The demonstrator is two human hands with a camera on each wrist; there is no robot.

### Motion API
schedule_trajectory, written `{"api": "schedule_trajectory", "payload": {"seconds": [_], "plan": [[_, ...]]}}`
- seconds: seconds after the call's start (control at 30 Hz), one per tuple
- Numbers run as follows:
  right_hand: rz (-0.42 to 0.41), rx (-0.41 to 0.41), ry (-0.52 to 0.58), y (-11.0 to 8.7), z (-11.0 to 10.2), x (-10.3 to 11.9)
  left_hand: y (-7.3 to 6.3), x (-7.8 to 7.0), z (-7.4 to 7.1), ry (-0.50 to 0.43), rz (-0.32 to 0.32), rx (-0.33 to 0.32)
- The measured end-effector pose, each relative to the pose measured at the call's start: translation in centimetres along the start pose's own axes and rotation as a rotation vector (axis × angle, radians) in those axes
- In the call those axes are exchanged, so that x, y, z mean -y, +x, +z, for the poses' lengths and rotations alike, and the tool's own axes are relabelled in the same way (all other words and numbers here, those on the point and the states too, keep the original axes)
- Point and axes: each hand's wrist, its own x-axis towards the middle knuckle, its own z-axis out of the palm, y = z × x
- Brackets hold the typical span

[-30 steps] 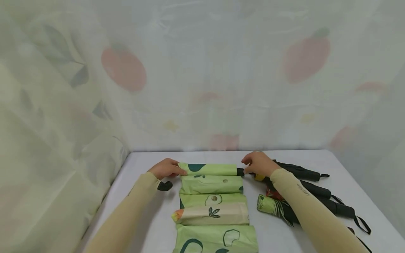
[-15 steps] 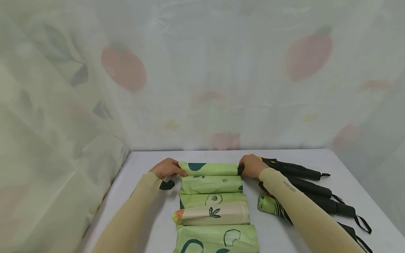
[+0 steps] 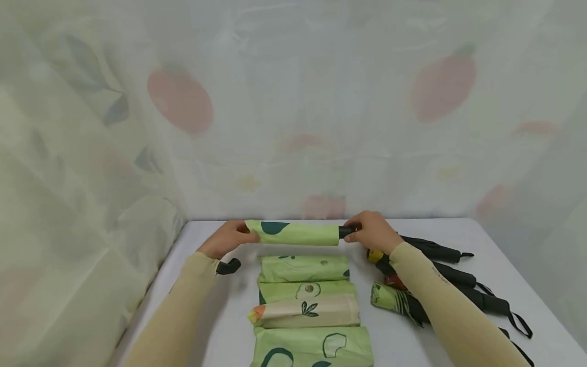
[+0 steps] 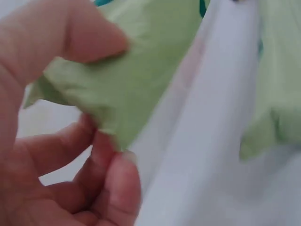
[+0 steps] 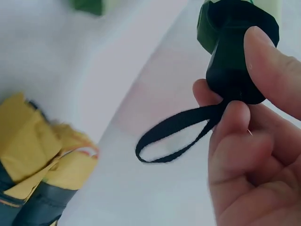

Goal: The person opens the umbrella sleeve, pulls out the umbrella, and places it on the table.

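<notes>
Both hands hold a folded umbrella point(image 3: 298, 233) in a light green sleeve with dark green patches, level above the far part of the table. My left hand point(image 3: 228, 238) pinches the sleeve's left end; in the left wrist view the thumb lies over the green cloth point(image 4: 141, 61), the fingers beneath. My right hand point(image 3: 375, 232) pinches the black umbrella handle point(image 5: 235, 61) at the right end. From that handle hangs a black wrist strap point(image 5: 171, 134). The sleeve covers the rest of the umbrella.
Below lies a column of printed sleeves: green ones point(image 3: 304, 268) and a cream one point(image 3: 316, 312), a larger green one point(image 3: 314, 346) nearest. Several dark folded umbrellas point(image 3: 433, 250) lie at right, partly behind the right forearm. A printed curtain point(image 3: 293, 127) hangs behind the white table point(image 3: 220, 326).
My right hand has taken hold of the umbrella's black handle. Both hands have raised the sleeved umbrella off the table, and it has shifted slightly left.
</notes>
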Motion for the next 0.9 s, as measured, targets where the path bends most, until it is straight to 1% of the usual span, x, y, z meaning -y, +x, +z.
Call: {"api": "schedule_trajectory", "payload": {"seconds": [0.1, 0.2, 0.27, 0.33, 0.37, 0.43, 0.53, 0.63, 0.73, 0.9], "plan": [[-0.011, -0.022, 0.034, -1.5, -0.7, 0.6, -1.2, -0.8, 0.0, -0.079, 0.069, -0.016], [-0.021, -0.053, 0.081, -3.3, -0.7, 0.4, -2.9, -1.3, 0.7, -0.158, 0.131, -0.023], [-0.013, -0.068, 0.135, -4.6, -0.5, 0.2, -4.1, -1.6, 1.4, -0.220, 0.152, -0.012], [-0.005, -0.096, 0.162, -5.9, 0.0, -0.1, -5.1, -1.7, 2.0, -0.281, 0.166, 0.013], [0.003, -0.112, 0.183, -6.5, 0.3, -0.2, -5.5, -1.7, 2.3, -0.297, 0.171, 0.021], [0.020, -0.119, 0.263, -7.7, 0.7, -0.4, -6.2, -1.7, 2.7, -0.313, 0.178, 0.034], [0.036, -0.097, 0.410, -9.0, 1.4, -0.5, -6.9, -1.7, 3.0, -0.323, 0.182, 0.043], [0.039, -0.063, 0.562, -9.9, 1.9, -0.2, -7.4, -1.8, 3.2, -0.321, 0.181, 0.036], [0.017, -0.054, 0.664, -10.3, 2.3, 0.0, -7.7, -2.0, 3.4, -0.329, 0.181, 0.033], [0.024, -0.025, 0.850, -10.5, 2.7, 0.2, -8.0, -2.3, 3.9, -0.349, 0.169, 0.036]]}}
